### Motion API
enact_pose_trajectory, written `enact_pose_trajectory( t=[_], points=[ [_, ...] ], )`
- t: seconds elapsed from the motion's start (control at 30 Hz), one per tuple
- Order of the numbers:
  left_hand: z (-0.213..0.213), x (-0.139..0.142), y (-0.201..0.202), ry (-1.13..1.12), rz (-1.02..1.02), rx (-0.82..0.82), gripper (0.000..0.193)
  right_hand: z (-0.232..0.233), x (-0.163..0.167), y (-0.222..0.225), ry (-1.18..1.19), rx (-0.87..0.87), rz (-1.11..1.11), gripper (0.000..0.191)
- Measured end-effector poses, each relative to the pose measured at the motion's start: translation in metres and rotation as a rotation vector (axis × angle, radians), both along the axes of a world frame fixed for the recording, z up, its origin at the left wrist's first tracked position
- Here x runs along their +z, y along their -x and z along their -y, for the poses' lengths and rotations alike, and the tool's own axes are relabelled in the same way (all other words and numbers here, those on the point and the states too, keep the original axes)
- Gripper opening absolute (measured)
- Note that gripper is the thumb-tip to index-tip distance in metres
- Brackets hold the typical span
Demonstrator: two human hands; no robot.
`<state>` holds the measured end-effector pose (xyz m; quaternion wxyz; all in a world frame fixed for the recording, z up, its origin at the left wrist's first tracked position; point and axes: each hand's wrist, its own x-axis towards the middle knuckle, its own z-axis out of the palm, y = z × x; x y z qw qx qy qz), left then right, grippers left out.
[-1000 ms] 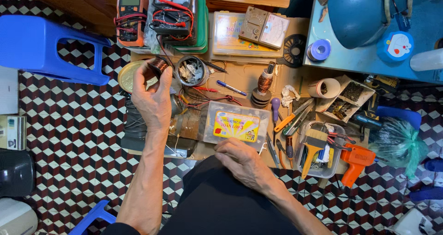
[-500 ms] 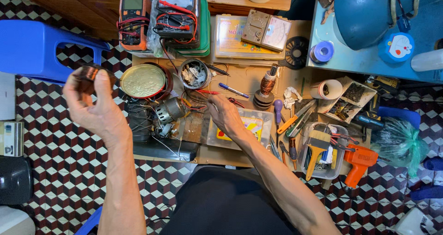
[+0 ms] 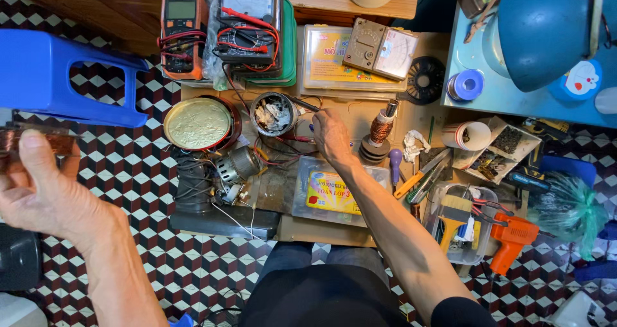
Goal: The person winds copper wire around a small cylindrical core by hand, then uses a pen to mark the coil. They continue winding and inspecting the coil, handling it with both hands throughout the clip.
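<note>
While raised out at the far left, well clear of the bench, left hand (image 3: pixel 45 195) grips a small brown copper-wound coil (image 3: pixel 35 139), thumb laid across the front, remaining fingers curled behind, clamped on it. Coil up over the checkered floor tiles (image 3: pixel 138 173), just below the blue plastic stool (image 3: pixel 61 76).

Right hand (image 3: pixel 332 136) stretched forward onto the wooden worktop (image 3: pixel 350 227), palm down, fingers bent and close together, tips down among red wires (image 3: pixel 286 153) just beside the small metal tin of scraps (image 3: pixel 273 114). Whether those fingertips pinch anything: cannot tell, hidden by the knuckles.

Close to that hand on its right: spool of copper wire (image 3: pixel 380 131) standing upright on a dark base. Under the forearm, a clear plastic box with a yellow label (image 3: pixel 328 192). Left of the tin, round brass-coloured lid (image 3: pixel 198 124); below it a small grey motor (image 3: pixel 236 166) tangled in leads. Back of the bench: orange multimeter (image 3: pixel 182 35) beside an analogue meter (image 3: pixel 247 9) wrapped in red and black probes. Far right: orange soldering gun (image 3: pixel 511 240) next to a clear tub with a brush (image 3: pixel 455 214).
</note>
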<state>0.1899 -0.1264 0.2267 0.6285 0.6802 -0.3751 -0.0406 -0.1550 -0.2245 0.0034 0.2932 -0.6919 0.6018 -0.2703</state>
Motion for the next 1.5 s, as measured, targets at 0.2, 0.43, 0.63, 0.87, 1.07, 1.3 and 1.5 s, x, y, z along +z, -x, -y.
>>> enact_pose_trajectory(
  t=[0.2,0.43,0.63,0.87,1.07,1.3,1.5],
  points=[
    [-0.006,-0.013,-0.011,0.028,-0.014,-0.059,0.036,0.003,0.01,0.01,0.019,-0.018,-0.03,0.015],
    [0.0,0.005,0.017,0.03,-0.213,-0.112,0.034,-0.06,0.072,0.003,0.079,0.037,0.078,0.017],
    [-0.001,0.004,0.055,0.016,-0.467,-0.227,0.031,-0.104,0.12,0.006,0.155,0.113,0.065,0.017],
    [0.003,0.01,0.095,0.074,-0.589,-0.386,0.029,-0.151,0.16,0.032,0.186,0.039,0.049,0.017],
    [-0.009,0.029,0.131,0.132,-0.596,-0.524,0.027,-0.2,0.196,0.09,0.117,-0.185,0.171,0.02],
    [-0.04,0.028,0.231,-0.077,-0.101,-0.595,0.03,-0.229,0.189,0.191,-0.012,-0.608,0.364,0.033],
    [-0.058,0.019,0.316,-0.248,0.056,-0.662,0.036,-0.24,0.145,0.29,-0.162,-0.67,0.434,0.035]
  ],
)
